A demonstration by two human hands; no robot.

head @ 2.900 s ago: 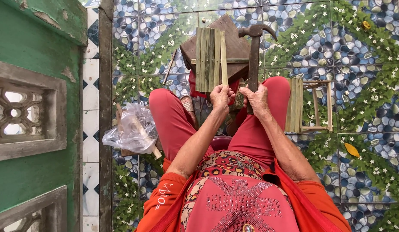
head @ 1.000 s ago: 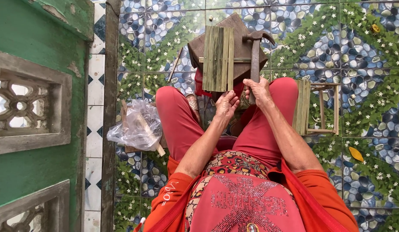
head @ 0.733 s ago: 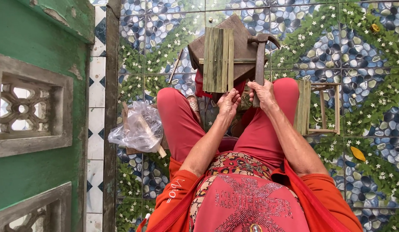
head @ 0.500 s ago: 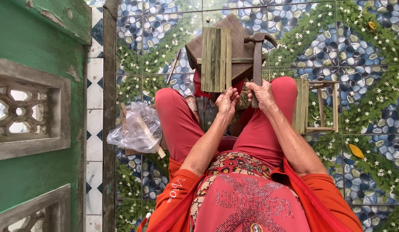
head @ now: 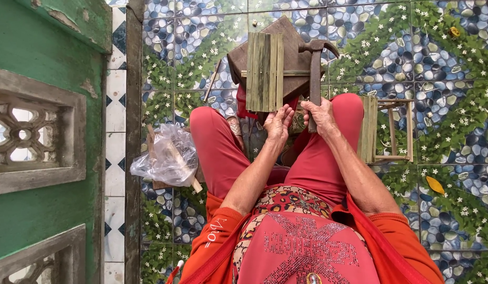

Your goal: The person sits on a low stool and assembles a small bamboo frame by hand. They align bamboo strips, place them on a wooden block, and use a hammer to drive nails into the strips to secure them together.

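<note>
I sit on a tiled floor with my knees spread, in red trousers. My right hand (head: pixel 321 114) grips the wooden handle of a claw hammer (head: pixel 316 66), whose head rests on a brown wooden block (head: pixel 291 50). A panel of green bamboo slats (head: pixel 264 71) lies on that block. My left hand (head: pixel 278 123) sits just below the panel's near edge, fingers curled together; what it pinches is too small to see.
A small bamboo-slat frame (head: pixel 386 131) stands by my right knee. A clear plastic bag with wooden sticks (head: pixel 167 156) lies left of my left knee. A green wall with carved openings (head: pixel 39 137) runs along the left. A yellow leaf (head: pixel 434 185) lies on the pebble-pattern tiles.
Both hands stay together near the slat panel's lower edge with only small shifts. The hammer stays in my right hand. The view moved slightly.
</note>
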